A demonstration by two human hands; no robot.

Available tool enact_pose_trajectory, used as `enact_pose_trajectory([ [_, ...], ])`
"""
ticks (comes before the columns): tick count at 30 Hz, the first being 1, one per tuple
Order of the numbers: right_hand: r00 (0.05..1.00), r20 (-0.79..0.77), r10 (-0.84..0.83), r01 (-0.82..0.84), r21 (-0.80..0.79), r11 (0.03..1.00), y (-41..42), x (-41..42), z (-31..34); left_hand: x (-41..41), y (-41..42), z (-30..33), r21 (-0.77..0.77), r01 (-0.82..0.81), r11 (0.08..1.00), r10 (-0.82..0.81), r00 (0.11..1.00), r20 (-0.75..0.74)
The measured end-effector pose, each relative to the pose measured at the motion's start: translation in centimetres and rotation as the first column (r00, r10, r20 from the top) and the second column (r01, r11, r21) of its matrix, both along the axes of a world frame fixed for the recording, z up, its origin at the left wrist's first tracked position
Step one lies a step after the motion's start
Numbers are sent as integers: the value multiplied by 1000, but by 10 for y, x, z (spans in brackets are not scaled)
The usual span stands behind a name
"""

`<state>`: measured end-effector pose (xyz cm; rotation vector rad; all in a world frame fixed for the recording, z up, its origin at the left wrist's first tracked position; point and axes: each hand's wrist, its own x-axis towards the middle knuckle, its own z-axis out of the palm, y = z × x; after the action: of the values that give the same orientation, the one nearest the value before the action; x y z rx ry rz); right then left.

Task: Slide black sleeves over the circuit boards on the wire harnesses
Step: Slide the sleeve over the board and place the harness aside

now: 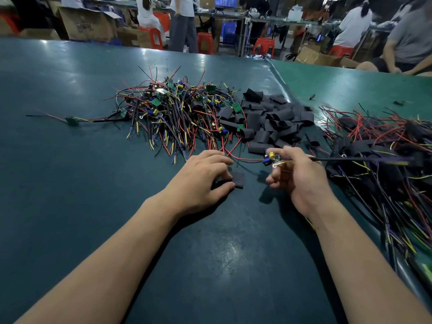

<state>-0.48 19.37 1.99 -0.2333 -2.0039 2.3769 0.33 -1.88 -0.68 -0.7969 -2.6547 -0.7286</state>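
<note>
Two hands, left hand (198, 181) pinching one black sleeve (237, 180), right hand (297, 177) gripping one circuit board (272, 159)

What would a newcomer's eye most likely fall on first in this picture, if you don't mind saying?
Probably the tangled heap of wire harnesses mid-table, with the pile of black sleeves to its right. Next, the hands in front: the left hand pinches one flat black sleeve on the green mat, while the right hand holds a harness with a small circuit board above the mat.

left hand (198, 181) pinching sleeve (237, 180) (flat), right hand (301, 181) gripping harness (272, 159)
</note>
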Motion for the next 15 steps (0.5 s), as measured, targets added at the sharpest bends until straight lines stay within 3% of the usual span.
enact_pose_trajectory([
  [5, 983, -177, -41, 85, 247, 965, -1, 4, -3, 1, 1, 1, 7, -8, 1000, 8, 1000, 13],
  [9, 988, -132, -79, 116, 296, 948, 2, 1, -8, 3, 5, 5, -13, -75, 997, 72, 985, -157],
  [11, 985, -157, -72, 131, 411, 902, 4, -2, -13, 6, 7, 6, 2, -104, 995, 102, 976, -194],
  [15, 978, -208, -19, 142, 593, 792, 9, -4, -20, 8, 4, 9, 251, -163, 954, 213, 958, -190],
])
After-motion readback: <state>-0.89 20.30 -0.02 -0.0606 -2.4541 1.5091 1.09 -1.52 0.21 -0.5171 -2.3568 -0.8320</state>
